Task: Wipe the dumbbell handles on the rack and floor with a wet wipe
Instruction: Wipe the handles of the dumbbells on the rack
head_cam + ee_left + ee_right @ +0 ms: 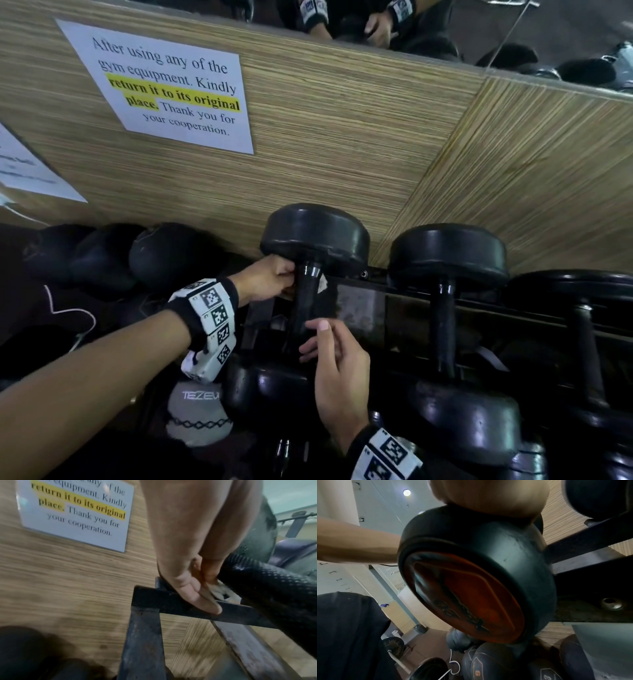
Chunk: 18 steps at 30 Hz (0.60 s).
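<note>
On the rack (363,308), left hand (270,279) seemingly presses wipe (322,283) against handle (306,305).

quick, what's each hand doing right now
Left hand: grips the wet wipe against the dumbbell handle.
Right hand: open, fingers relaxed by the handle's near end, holding nothing.

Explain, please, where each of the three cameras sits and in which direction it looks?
Head: above, looking down at the rack; both forearms, left hand, right hand.
Left wrist: under the left hand, facing the knurled handle and wall notice.
Right wrist: low, looking up at a dumbbell head; a forearm shows.
Head and left wrist share the notice.
</note>
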Each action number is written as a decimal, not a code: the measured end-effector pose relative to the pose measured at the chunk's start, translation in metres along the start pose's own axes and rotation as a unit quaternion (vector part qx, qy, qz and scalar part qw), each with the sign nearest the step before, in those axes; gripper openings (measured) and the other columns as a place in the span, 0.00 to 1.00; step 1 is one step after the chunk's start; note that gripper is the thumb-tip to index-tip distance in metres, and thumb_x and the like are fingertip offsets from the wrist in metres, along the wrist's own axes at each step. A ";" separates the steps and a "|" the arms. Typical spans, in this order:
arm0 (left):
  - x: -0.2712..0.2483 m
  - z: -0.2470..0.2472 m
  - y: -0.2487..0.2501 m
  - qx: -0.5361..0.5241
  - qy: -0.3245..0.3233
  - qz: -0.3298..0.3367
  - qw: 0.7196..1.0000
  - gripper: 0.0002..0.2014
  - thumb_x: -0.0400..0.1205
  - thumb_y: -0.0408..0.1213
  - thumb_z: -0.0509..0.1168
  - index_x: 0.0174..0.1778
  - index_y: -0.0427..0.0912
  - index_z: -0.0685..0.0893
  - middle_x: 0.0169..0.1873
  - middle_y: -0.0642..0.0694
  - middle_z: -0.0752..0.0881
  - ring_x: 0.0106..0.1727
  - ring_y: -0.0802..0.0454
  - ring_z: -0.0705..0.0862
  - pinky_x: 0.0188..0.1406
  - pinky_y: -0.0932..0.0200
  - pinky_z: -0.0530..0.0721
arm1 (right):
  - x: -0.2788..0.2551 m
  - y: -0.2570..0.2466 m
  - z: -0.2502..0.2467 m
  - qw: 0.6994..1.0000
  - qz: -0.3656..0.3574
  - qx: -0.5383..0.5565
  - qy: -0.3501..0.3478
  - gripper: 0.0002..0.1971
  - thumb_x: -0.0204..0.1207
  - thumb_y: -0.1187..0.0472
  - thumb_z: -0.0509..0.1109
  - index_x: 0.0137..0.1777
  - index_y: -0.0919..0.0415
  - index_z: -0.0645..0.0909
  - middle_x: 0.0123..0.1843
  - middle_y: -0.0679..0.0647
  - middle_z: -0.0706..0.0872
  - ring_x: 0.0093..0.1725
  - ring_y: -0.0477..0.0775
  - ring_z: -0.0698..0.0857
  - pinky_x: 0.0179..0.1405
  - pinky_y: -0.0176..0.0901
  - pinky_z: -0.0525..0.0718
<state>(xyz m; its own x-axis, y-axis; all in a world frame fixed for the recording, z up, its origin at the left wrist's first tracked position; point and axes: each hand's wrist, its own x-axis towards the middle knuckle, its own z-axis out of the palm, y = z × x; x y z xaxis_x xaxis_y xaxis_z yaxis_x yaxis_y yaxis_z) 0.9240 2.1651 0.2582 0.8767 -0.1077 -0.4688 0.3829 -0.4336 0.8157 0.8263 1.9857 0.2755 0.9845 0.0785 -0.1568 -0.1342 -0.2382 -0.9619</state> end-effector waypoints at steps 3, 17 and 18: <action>-0.005 0.001 0.000 -0.072 -0.001 -0.008 0.997 0.13 0.89 0.22 0.55 0.57 0.29 0.86 0.47 0.45 0.89 0.42 0.63 0.90 0.39 0.69 0.85 | 0.000 0.000 -0.001 1.000 -0.003 0.005 -0.001 0.14 0.87 0.52 0.61 0.46 0.48 0.86 0.34 0.52 0.89 0.36 0.50 0.90 0.40 0.44 0.88; -0.041 0.007 0.011 0.074 0.188 0.125 0.971 0.10 0.87 0.31 0.64 0.52 0.32 0.90 0.46 0.43 0.93 0.47 0.54 0.90 0.52 0.55 0.89 | -0.001 0.003 -0.001 0.997 -0.043 -0.059 -0.016 0.14 0.88 0.55 0.61 0.44 0.46 0.85 0.32 0.47 0.87 0.30 0.51 0.85 0.32 0.53 0.83; -0.044 0.009 0.013 0.092 0.196 0.135 0.967 0.10 0.87 0.32 0.65 0.51 0.34 0.91 0.43 0.45 0.93 0.46 0.55 0.90 0.52 0.56 0.88 | -0.001 0.003 -0.001 0.997 -0.045 -0.063 -0.019 0.14 0.88 0.55 0.60 0.44 0.45 0.85 0.32 0.47 0.87 0.29 0.50 0.85 0.30 0.50 0.82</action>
<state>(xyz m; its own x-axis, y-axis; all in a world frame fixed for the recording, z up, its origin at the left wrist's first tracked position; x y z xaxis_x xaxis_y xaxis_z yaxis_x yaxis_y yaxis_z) 0.8875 2.1556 0.2867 0.9944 0.0916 -0.0534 0.0976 -0.5933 0.7990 0.8254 1.9838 0.2734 0.9866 0.1411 -0.0822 -0.0282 -0.3485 -0.9369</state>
